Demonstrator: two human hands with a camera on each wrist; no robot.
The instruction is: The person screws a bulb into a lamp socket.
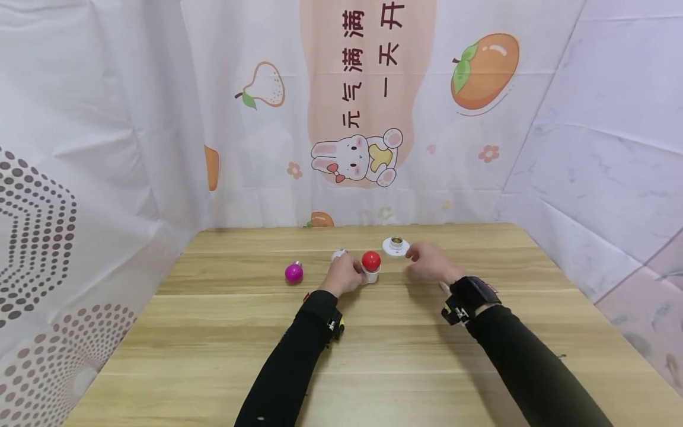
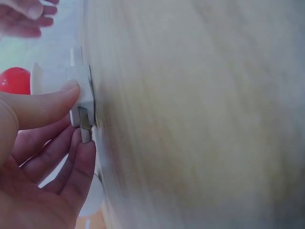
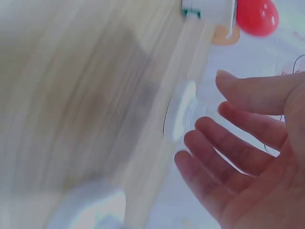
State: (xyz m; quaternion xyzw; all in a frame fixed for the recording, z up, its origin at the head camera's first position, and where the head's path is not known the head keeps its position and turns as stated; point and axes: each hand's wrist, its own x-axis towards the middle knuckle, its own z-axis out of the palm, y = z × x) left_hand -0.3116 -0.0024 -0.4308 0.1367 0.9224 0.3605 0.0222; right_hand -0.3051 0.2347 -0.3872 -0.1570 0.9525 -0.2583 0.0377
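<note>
A red bulb [image 1: 371,260] stands upright in a white lamp socket [image 1: 371,277]. My left hand [image 1: 343,275] pinches the socket's plug end between thumb and fingers, and a metal prong [image 2: 84,118] shows there in the left wrist view. Just right of the socket, my right hand [image 1: 431,262] holds nothing, its fingers spread and gently bent. Its fingertips are close beside a round white lamp holder [image 1: 396,246] with a metal-lined opening, lying on the table.
A purple bulb [image 1: 294,273] lies to the left on the wooden table [image 1: 384,367]. Behind my left hand is a partly hidden white piece [image 1: 338,254]. Another white rounded thing [image 3: 90,212] shows low in the right wrist view. A printed curtain [image 1: 256,148] hangs along the table's back edge.
</note>
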